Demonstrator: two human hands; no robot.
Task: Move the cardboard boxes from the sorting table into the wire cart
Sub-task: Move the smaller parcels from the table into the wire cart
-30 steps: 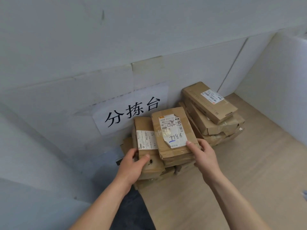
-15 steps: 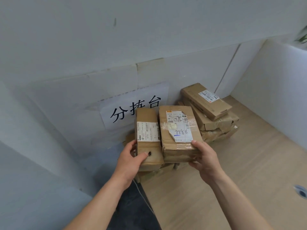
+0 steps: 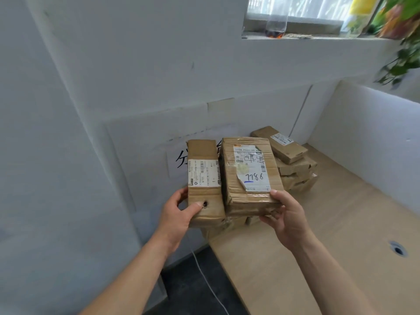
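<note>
left hand point(image 3: 179, 214) grips the narrow box point(image 3: 204, 178) at its near end: thumb flat on top right by a small punched hole, fingers curled round the left edge & underneath. right hand point(image 3: 288, 214) grips the wide box point(image 3: 250, 171) at its near-right corner, thumb on top touching the btm edge of the white label (handwritten "1786", underlined in blue), fingers curled under the base. the two boxes sit side by side, long edges touching or v. nearly so, held up over the near-left corner of the sorting table point(image 3: 341, 223). lower boxes point(image 3: 236, 222) peek out just beneath them; can't tell if the held pair rests on those. behind & to the rt, a back stack point(image 3: 293, 164) of flat boxes sits on the table against the wall, top one skewed w/ a label at its far end. a paper sign point(image 3: 179, 160) w/ black characters on the wall is mostly hidden by the narrow box. a white cable point(image 3: 209, 285) runs down over dark floor btwn the forearms. up on the sill: glass jar point(image 3: 276, 26), plant point(image 3: 404, 48) at far rt.
</note>
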